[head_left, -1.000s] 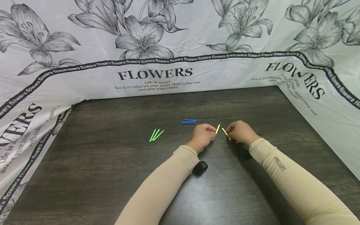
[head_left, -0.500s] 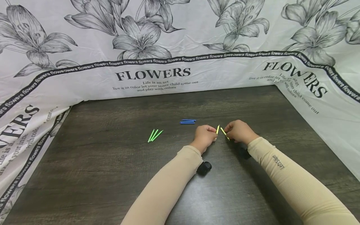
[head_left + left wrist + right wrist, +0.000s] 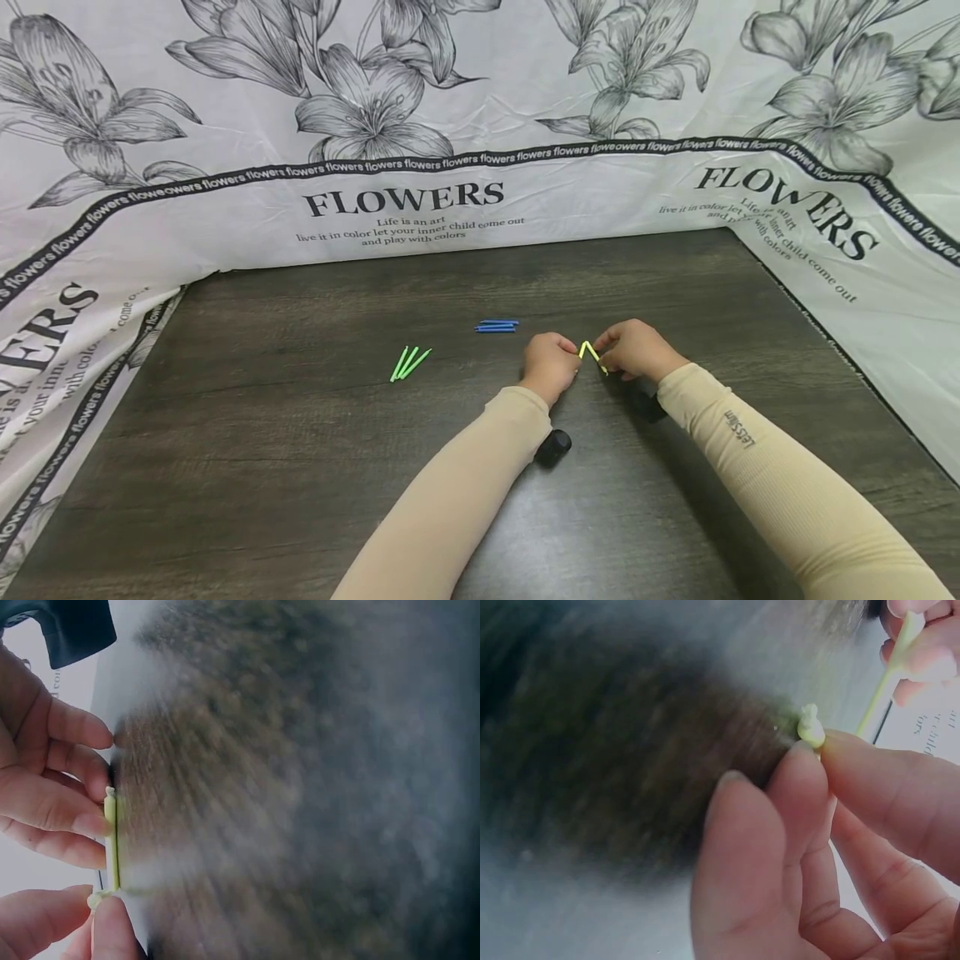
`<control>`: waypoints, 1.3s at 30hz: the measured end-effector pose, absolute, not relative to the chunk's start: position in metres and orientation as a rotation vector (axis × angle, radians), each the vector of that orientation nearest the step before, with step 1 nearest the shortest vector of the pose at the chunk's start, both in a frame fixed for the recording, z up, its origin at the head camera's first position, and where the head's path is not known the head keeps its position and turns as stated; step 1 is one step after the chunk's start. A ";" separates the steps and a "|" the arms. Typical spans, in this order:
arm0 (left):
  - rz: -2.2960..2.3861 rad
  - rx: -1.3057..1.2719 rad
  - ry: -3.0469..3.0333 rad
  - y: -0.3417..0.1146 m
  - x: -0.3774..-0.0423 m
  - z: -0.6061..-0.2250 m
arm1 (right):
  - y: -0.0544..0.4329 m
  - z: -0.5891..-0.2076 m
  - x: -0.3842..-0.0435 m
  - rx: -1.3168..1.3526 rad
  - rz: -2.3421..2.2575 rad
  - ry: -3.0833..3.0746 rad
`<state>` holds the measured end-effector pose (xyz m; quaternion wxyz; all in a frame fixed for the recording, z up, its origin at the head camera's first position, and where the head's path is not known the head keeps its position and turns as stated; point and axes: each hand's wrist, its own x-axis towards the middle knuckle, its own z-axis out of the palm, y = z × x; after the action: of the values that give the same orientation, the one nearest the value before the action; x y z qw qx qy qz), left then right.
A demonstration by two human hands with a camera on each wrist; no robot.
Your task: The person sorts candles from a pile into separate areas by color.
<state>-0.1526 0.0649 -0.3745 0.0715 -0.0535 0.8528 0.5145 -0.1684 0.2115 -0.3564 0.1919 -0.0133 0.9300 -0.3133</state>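
Observation:
Two slim yellow candles meet at their far ends in the head view, forming an upside-down V over the dark table. My left hand (image 3: 551, 367) pinches the left candle (image 3: 582, 350) between thumb and fingers. The right candle (image 3: 597, 357) is pinched by my right hand (image 3: 640, 350), its wick end pointing back toward me. Close up in the left wrist view, the right hand's candle (image 3: 112, 847) runs down to the left hand's fingertips (image 3: 114, 930). In the right wrist view, the wick end (image 3: 811, 727) sticks out between the right thumb and fingers, with the left hand's candle (image 3: 881, 694) beyond.
Several blue candles (image 3: 497, 326) lie in a small bundle left of the hands, toward the back. Farther left, three green candles (image 3: 409, 364) are fanned out. A white flower-printed cloth (image 3: 420, 217) borders the dark wooden table (image 3: 262, 458) behind and at both sides.
The two yellow candles have come together at their far ends, closing the gap between them. My left hand has shifted slightly right; the right hand keeps its pinch. The blue and green candles lie unchanged.

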 end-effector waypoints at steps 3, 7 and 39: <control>1.526 -0.142 2.572 0.065 -0.154 -0.376 | 0.211 -0.357 -0.168 -0.031 -0.879 2.614; 1.514 -0.137 2.563 0.065 -0.155 -0.377 | 0.211 -0.358 -0.168 -0.028 -0.876 2.620; 1.624 -0.091 2.469 0.066 -0.155 -0.378 | 0.208 -0.350 -0.166 0.013 -0.851 2.621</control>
<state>-0.1547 0.0660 -0.3781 0.0924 -0.0306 0.8315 0.5469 -0.1658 0.2076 -0.3501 0.1918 0.0046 0.9335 -0.3030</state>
